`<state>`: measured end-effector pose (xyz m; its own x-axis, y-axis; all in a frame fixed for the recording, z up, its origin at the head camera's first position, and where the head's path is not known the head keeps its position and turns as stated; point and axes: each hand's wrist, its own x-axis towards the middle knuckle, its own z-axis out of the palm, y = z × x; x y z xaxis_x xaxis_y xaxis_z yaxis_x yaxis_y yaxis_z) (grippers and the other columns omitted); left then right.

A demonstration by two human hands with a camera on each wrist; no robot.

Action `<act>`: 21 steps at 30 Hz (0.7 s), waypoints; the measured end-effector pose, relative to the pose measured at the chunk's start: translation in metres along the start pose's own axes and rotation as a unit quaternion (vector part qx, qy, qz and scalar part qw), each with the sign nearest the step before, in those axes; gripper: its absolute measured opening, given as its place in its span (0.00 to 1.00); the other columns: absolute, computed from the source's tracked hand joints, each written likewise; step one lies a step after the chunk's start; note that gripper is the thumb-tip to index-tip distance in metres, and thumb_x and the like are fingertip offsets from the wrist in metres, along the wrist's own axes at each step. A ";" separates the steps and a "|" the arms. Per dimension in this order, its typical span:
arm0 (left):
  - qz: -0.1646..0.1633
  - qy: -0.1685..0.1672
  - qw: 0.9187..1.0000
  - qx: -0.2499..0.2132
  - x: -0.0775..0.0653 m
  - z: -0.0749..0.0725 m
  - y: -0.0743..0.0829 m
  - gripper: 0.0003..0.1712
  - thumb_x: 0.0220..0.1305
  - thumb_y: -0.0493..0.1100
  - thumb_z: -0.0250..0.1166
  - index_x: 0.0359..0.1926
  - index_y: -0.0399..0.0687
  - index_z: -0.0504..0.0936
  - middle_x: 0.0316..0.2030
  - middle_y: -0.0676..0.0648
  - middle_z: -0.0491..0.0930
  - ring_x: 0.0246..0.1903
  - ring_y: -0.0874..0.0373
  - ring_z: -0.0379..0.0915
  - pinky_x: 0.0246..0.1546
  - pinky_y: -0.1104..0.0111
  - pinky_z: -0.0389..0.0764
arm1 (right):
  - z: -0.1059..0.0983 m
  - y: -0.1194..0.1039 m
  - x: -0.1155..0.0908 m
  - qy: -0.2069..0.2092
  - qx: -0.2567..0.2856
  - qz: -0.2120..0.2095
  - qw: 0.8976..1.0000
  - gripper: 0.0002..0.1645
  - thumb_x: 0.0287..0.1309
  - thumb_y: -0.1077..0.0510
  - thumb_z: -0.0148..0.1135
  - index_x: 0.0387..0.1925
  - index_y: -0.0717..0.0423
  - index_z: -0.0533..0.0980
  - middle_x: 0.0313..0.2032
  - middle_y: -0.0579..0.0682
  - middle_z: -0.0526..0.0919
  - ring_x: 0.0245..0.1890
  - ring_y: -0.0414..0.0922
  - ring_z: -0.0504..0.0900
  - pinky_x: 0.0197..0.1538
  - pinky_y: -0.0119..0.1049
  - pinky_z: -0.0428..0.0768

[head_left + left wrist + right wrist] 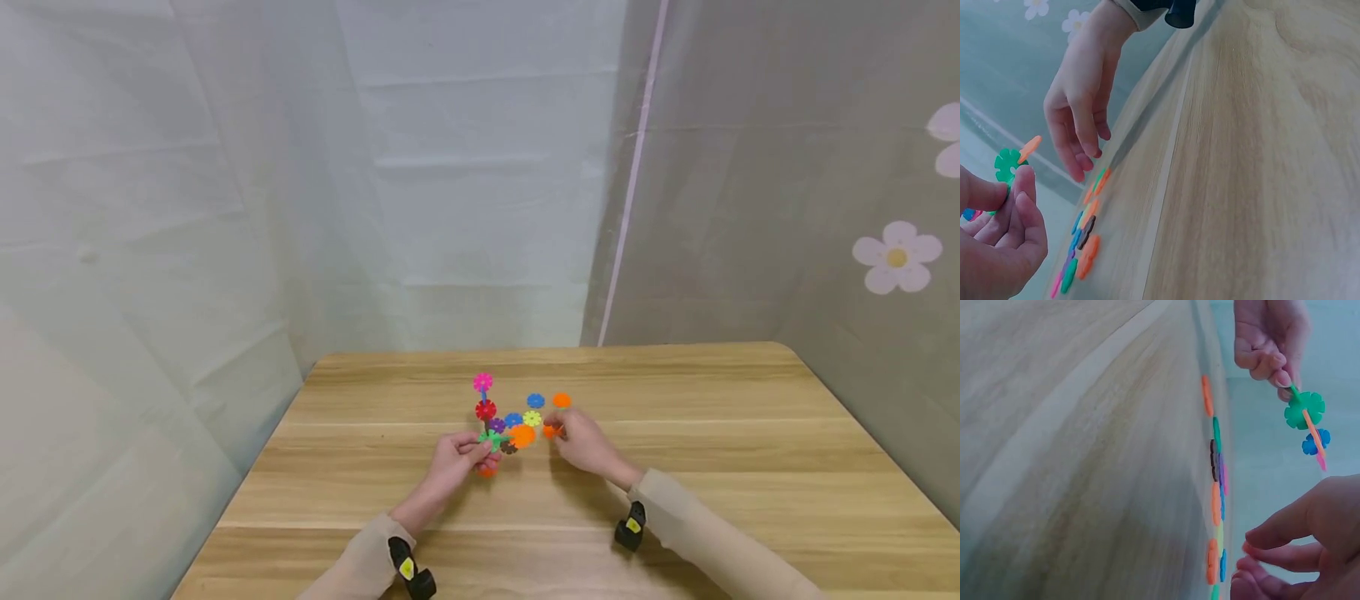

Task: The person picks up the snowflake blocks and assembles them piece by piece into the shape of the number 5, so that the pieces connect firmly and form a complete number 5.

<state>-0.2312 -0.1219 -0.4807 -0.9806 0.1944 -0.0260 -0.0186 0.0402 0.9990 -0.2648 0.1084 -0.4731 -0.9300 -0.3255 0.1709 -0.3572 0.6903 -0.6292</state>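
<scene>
Two bare hands meet over the middle of the desk (360, 492), and from my remote seat I can follow both. On the left, the left hand (457, 461) pinches a joined group of notched discs (1007, 164) between thumb and fingers, holding it up off the wood. I see an orange disc (1030, 149) set edgewise against the green one, and, in the right wrist view, a blue disc (1315, 442) and a pink disc (1321, 463) beyond them; I cannot tell exactly how those two link on. On the right, the right hand (585, 446) hangs low with its fingers loosely bent and released, nothing visible between them, near loose discs on the wood. Those lie in a scattered band between the hands: a yellow disc (532, 417), a purple disc (497, 426) and a brown disc (1087, 231) among them, with another orange one (487, 472) nearest me by the left fingers. Each beige sleeve (697, 521) carries a black wrist device (628, 533). Pale cloth (487, 208) hangs beyond the far edge, and a printed flower (896, 257) shows at far right.
</scene>
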 end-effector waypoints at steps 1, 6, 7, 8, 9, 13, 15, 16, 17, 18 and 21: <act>-0.001 -0.001 1.000 -0.002 0.000 0.000 0.000 0.15 0.67 0.34 0.59 0.45 0.19 0.76 0.36 0.28 0.84 0.26 0.64 0.82 0.34 0.71 0.84 | 0.000 0.000 0.000 -0.002 -0.015 -0.008 1.000 0.15 0.51 0.75 0.60 0.43 0.70 0.79 0.40 0.60 0.84 0.39 0.50 0.80 0.44 0.46 0.81; -0.005 -0.009 1.000 -0.008 0.001 0.002 -0.001 0.15 0.67 0.33 0.59 0.45 0.19 0.77 0.36 0.28 0.84 0.28 0.62 0.82 0.34 0.71 0.84 | -0.001 0.001 -0.002 -0.019 -0.102 -0.045 0.994 0.10 0.53 0.71 0.61 0.39 0.69 0.79 0.26 0.54 0.78 0.33 0.49 0.70 0.43 0.49 0.73; -0.007 -0.010 1.000 -0.008 0.000 0.002 -0.001 0.15 0.66 0.33 0.59 0.45 0.20 0.77 0.36 0.28 0.84 0.28 0.62 0.82 0.34 0.71 0.84 | 0.000 0.002 -0.003 -0.023 -0.113 -0.050 0.992 0.07 0.53 0.71 0.61 0.37 0.68 0.79 0.23 0.53 0.75 0.32 0.50 0.69 0.44 0.50 0.72; -0.008 -0.010 1.000 -0.008 0.000 0.003 -0.002 0.14 0.66 0.33 0.59 0.45 0.20 0.77 0.36 0.29 0.84 0.28 0.62 0.82 0.34 0.71 0.84 | 0.000 0.003 -0.004 -0.025 -0.120 -0.051 0.991 0.06 0.53 0.70 0.62 0.35 0.67 0.79 0.22 0.52 0.74 0.33 0.50 0.69 0.45 0.51 0.71; -0.008 -0.010 1.000 -0.007 0.000 0.003 -0.003 0.14 0.66 0.33 0.59 0.44 0.20 0.77 0.35 0.30 0.85 0.28 0.62 0.82 0.34 0.71 0.84 | 0.000 0.004 -0.005 -0.026 -0.123 -0.053 0.991 0.04 0.53 0.70 0.62 0.33 0.66 0.79 0.22 0.52 0.75 0.33 0.50 0.70 0.47 0.52 0.71; -0.011 -0.009 1.000 -0.013 -0.001 0.005 -0.004 0.14 0.66 0.33 0.59 0.44 0.20 0.77 0.33 0.34 0.86 0.26 0.64 0.80 0.32 0.73 0.83 | 0.000 0.006 -0.006 -0.016 -0.104 -0.050 0.993 0.05 0.49 0.69 0.68 0.31 0.63 0.84 0.29 0.54 0.84 0.36 0.49 0.74 0.47 0.50 0.75; -0.011 -0.009 1.000 -0.019 -0.001 0.006 -0.004 0.14 0.66 0.32 0.59 0.44 0.19 0.76 0.32 0.34 0.86 0.26 0.64 0.80 0.32 0.74 0.82 | 0.000 0.005 -0.006 -0.015 -0.093 -0.045 0.995 0.07 0.45 0.67 0.72 0.30 0.60 0.85 0.32 0.53 0.86 0.37 0.47 0.75 0.45 0.46 0.76; -0.013 -0.008 1.000 -0.022 -0.001 0.007 -0.003 0.14 0.66 0.32 0.59 0.45 0.19 0.76 0.32 0.35 0.86 0.26 0.64 0.80 0.31 0.75 0.82 | -0.001 0.005 -0.006 -0.018 -0.089 -0.038 0.995 0.07 0.44 0.67 0.73 0.30 0.58 0.85 0.31 0.52 0.86 0.37 0.46 0.74 0.43 0.44 0.75; -0.014 -0.009 1.000 -0.023 -0.001 0.007 -0.003 0.14 0.66 0.32 0.59 0.44 0.19 0.76 0.32 0.35 0.86 0.26 0.64 0.80 0.31 0.75 0.81 | -0.001 0.004 -0.006 -0.024 -0.084 -0.032 0.996 0.08 0.43 0.66 0.74 0.29 0.57 0.84 0.31 0.51 0.85 0.37 0.46 0.74 0.42 0.43 0.75; -0.015 -0.009 1.000 -0.024 -0.001 0.008 -0.003 0.14 0.66 0.32 0.59 0.45 0.19 0.76 0.32 0.34 0.86 0.27 0.64 0.81 0.31 0.75 0.81 | -0.002 0.003 -0.006 -0.029 -0.079 -0.025 0.996 0.09 0.42 0.66 0.75 0.29 0.56 0.84 0.31 0.50 0.85 0.38 0.46 0.74 0.43 0.43 0.76; -0.020 -0.013 0.999 -0.024 -0.001 0.009 -0.002 0.14 0.66 0.33 0.59 0.44 0.20 0.76 0.33 0.35 0.86 0.27 0.63 0.81 0.32 0.75 0.82 | -0.003 0.002 -0.007 -0.047 -0.065 -0.006 0.997 0.11 0.41 0.67 0.75 0.28 0.55 0.81 0.32 0.48 0.83 0.39 0.47 0.74 0.45 0.45 0.77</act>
<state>-0.2286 -0.1131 -0.4831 -0.9736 0.2186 -0.0658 -0.0670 0.0021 0.9978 -0.2593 0.1137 -0.4732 -0.9157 -0.3889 0.1012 -0.3815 0.7621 -0.5232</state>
